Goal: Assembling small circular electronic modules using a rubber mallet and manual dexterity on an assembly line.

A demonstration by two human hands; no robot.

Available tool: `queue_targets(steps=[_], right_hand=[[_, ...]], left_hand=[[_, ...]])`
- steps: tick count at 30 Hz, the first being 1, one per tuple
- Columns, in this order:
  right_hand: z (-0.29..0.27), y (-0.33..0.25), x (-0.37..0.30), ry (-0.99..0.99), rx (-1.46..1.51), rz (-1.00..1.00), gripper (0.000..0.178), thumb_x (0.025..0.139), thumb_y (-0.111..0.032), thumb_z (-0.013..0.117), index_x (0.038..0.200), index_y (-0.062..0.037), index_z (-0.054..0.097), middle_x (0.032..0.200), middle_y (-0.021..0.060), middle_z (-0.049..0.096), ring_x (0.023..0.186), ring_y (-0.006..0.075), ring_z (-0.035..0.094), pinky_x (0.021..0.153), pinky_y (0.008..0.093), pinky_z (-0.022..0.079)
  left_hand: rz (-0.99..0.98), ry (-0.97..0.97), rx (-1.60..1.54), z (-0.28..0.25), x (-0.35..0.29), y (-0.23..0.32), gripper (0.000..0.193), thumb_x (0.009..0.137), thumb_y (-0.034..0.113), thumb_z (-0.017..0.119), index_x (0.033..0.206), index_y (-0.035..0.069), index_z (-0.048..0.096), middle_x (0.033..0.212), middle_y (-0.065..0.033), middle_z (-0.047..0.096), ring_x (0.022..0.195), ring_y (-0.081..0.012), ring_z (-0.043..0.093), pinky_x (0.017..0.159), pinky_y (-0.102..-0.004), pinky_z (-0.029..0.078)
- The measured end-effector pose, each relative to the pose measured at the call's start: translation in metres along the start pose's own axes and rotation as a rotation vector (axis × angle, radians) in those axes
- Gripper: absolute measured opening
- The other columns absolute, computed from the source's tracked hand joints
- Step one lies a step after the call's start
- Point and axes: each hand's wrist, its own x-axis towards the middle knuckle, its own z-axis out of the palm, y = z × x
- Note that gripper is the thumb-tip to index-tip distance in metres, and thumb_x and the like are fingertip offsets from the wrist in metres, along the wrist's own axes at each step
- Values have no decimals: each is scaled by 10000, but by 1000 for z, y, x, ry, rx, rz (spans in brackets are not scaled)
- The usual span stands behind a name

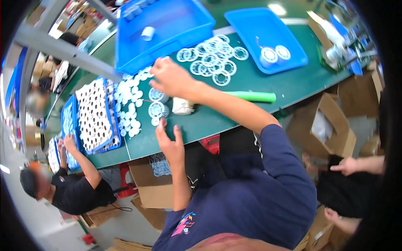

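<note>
My right hand (171, 77) reaches across the green table (289, 85), fingers bent down over the edge of a pile of small white discs (130, 104); whether it holds one is hidden. My left hand (169, 140) rests at the table's near edge with thumb and fingers apart, holding nothing. Between the hands lie two white ringed spools (156, 109) and a small white wrapped piece (183, 106). Several flat white rings (213, 58) are spread just beyond my right hand.
A deep blue bin (167, 29) and a shallow blue tray (268, 25) holding two spools stand at the back. A green rod (251, 96) lies beside my forearm. A perforated white holder (94, 115) sits in a blue tray. A seated person (71, 188) works at the left; cardboard boxes (322, 121) stand below.
</note>
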Motion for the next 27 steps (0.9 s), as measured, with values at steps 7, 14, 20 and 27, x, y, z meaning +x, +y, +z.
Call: queue_targets(steps=[7, 14, 20, 27], right_hand=[[10, 48, 118, 33, -122, 85, 370, 873, -299, 714, 1170, -80, 682, 1198, 221, 626, 1099, 421, 646, 901, 519, 571], [63, 143, 217, -238, -342, 650, 845, 877, -597, 739, 1481, -54, 503, 1468, 247, 540, 1303, 444, 592, 1050, 492, 518], [87, 149, 221, -275, -214, 441, 715, 831, -430, 822, 1364, -36, 554, 1415, 231, 603, 1273, 420, 619, 1059, 497, 520], [30, 63, 156, 177, -44, -289, 507, 799, -256, 784, 1217, -61, 574, 1158, 192, 569, 1066, 431, 598, 917, 510, 531]], left_hand=[[-223, 115, -50, -7, 21, -4, 495, 930, 176, 748, 1325, -31, 535, 1257, -197, 585, 1169, -313, 588, 932, -404, 478], [-92, 119, 180, 21, 6, -8, 725, 897, 269, 756, 1448, -74, 432, 1376, -266, 536, 1296, -436, 507, 1080, -518, 402], [-147, 150, 355, 22, 11, -3, 810, 894, 297, 760, 1501, -76, 375, 1443, -262, 484, 1383, -411, 443, 1104, -519, 373], [-236, 63, 138, 4, 15, -11, 923, 863, 332, 803, 1546, -57, 319, 1518, -280, 430, 1416, -435, 397, 1169, -535, 302]])
